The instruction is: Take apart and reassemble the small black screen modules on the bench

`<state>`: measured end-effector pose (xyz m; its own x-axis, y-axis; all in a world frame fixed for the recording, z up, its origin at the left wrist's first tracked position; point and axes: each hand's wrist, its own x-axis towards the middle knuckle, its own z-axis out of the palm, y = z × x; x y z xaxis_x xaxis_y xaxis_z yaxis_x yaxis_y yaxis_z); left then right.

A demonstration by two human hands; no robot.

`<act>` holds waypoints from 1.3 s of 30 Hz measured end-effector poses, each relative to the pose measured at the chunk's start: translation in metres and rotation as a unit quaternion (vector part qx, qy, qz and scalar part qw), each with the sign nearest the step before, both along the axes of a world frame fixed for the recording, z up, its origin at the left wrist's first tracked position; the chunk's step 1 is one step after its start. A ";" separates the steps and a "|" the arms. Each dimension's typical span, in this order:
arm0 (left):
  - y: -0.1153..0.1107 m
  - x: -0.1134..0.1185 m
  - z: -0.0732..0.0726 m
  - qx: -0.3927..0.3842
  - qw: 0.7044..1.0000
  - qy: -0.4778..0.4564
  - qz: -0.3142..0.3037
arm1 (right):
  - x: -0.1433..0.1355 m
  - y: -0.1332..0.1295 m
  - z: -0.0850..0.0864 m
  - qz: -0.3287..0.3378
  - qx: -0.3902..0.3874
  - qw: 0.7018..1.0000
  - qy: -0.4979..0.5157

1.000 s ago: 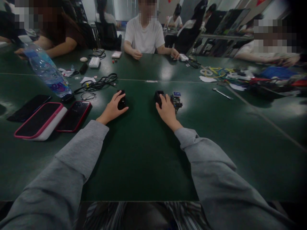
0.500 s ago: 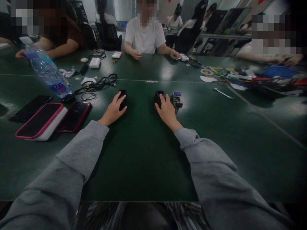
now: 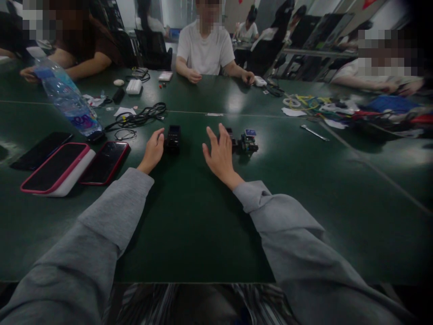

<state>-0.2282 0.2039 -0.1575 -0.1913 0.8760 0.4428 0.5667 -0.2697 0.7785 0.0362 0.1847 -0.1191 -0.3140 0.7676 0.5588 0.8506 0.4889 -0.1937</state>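
Observation:
A small black device with a screen [image 3: 174, 138] stands on the green table [image 3: 199, 216]. Just left of it is my left hand [image 3: 154, 151], turned on its side with nothing visible in it; whether it touches the device is unclear. My right hand [image 3: 219, 155] has its fingers spread and holds nothing. Behind its fingers, a second black device [image 3: 231, 135] is partly hidden. Right beside that one sits a small circuit board assembly [image 3: 249, 141] with a blue-white top piece.
Three phones, one a pink-rimmed phone [image 3: 56, 168], lie at the left near a tilted plastic bottle [image 3: 66, 97] and black cables [image 3: 144, 115]. A wrench [image 3: 314, 133] and a heap of wires [image 3: 368, 110] are at the right. People sit across the table.
Both hands have come off the black devices. My left hand has drawn left and turned on its side; my right hand has moved left with its fingers spread.

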 end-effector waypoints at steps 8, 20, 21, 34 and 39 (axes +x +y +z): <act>0.006 -0.005 -0.007 -0.006 0.999 -0.022 -0.029 | -0.103 -0.005 -0.011 0.102 -0.087 0.991 0.015; 0.008 -0.005 -0.009 -0.025 0.998 -0.058 -0.027 | -0.107 0.000 -0.016 0.101 -0.141 0.984 0.031; 0.008 -0.005 -0.008 -0.025 0.997 -0.061 -0.029 | -0.108 0.001 -0.017 0.103 -0.137 0.985 0.034; 0.007 -0.005 -0.007 -0.040 0.997 -0.066 -0.025 | -0.067 0.000 0.016 0.029 -0.082 0.995 0.042; 0.008 -0.004 -0.009 -0.036 0.998 -0.054 -0.027 | -0.046 0.014 -0.003 -0.002 -0.071 0.991 0.113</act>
